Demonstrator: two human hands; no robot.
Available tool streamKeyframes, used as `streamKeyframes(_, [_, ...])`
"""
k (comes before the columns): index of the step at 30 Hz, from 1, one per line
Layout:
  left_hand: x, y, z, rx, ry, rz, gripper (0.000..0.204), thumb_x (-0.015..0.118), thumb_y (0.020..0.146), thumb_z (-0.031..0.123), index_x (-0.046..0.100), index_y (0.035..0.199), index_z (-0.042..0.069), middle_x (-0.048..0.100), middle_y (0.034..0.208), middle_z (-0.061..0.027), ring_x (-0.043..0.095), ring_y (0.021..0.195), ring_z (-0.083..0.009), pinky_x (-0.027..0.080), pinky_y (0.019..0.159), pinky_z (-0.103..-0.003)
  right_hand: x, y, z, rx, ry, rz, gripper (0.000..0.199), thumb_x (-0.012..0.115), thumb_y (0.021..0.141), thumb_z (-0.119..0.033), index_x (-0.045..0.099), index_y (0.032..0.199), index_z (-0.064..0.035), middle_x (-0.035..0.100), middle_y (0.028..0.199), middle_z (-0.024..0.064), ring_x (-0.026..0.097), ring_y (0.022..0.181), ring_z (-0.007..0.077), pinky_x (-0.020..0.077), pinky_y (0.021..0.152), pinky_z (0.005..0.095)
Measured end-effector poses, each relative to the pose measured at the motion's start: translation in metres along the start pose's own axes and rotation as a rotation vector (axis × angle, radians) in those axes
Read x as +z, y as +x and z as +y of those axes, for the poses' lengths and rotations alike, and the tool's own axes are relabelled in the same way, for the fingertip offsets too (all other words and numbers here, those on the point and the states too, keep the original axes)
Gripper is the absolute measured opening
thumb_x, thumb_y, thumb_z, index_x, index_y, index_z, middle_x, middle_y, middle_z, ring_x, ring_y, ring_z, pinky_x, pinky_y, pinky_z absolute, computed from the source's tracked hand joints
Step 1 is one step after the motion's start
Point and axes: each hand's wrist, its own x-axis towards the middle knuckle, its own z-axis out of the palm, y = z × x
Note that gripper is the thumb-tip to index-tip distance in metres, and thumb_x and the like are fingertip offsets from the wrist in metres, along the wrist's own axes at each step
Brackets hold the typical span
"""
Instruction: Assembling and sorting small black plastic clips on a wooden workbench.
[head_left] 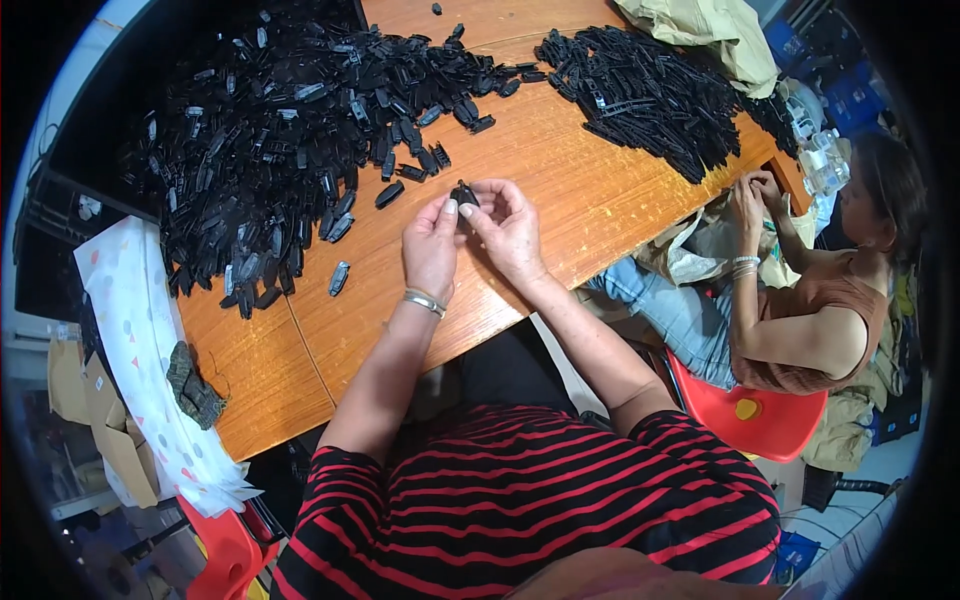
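Together, our left hand (432,240) and right hand (512,232) pinch a small black part (464,192) over the table (560,150), near the left black heap (270,140).
We judge it light, stiff and slick, best gripped by its sides.

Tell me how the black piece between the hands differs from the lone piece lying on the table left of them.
The held piece is pinched between the left hand and right hand; the lone piece lies untouched on the table.
Fingers partly cover the held piece, while the lone piece is uncovered.
The held piece looks black; the lone piece shows a pale, shiny face.
Both are small.
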Motion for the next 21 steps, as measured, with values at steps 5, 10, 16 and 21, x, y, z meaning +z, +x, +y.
streamKeyframes(5, [-0.015,0.006,-0.001,0.307,0.266,-0.078,0.022,0.058,0.092,0.013,0.062,0.109,-0.001,0.064,0.099,-0.0021,0.058,0.081,-0.0075,0.047,0.074,-0.021,-0.001,0.002,-0.012,0.102,0.013,-0.062,0.024,0.067,0.081,0.000,0.057,0.102,0.0025,0.063,0.085,0.0048,0.060,0.076,0.0092,0.0509,0.070,0.0227])
streamKeyframes(10, [-0.018,0.002,0.020,0.142,0.105,-0.275,0.022,0.062,0.088,0.007,0.062,0.108,-0.002,0.065,0.095,-0.0026,0.060,0.081,-0.0082,0.048,0.073,-0.020,-0.016,0.009,-0.014,0.240,-0.048,-0.139,0.020,0.068,0.081,-0.003,0.057,0.097,0.0024,0.062,0.079,0.0052,0.059,0.065,0.0096,0.0500,0.059,0.0223])
streamKeyframes(16, [-0.024,0.010,0.014,-0.047,-0.137,-0.190,0.021,0.062,0.088,0.008,0.058,0.107,0.001,0.067,0.089,-0.0037,0.061,0.068,-0.0085,0.047,0.060,-0.019,-0.020,0.007,-0.022,0.269,-0.052,-0.186,0.023,0.067,0.084,-0.007,0.052,0.098,0.0028,0.059,0.075,0.0057,0.055,0.055,0.0083,0.0446,0.047,0.0201])
streamKeyframes(21, [-0.022,0.011,0.011,-0.026,-0.149,-0.183,0.022,0.062,0.088,0.008,0.058,0.108,0.001,0.067,0.089,-0.0036,0.061,0.066,-0.0080,0.045,0.058,-0.017,-0.013,0.004,-0.030,0.065,-0.145,-0.127,0.023,0.068,0.082,-0.006,0.054,0.097,0.0028,0.060,0.075,0.0057,0.054,0.054,0.0081,0.0449,0.050,0.0225])
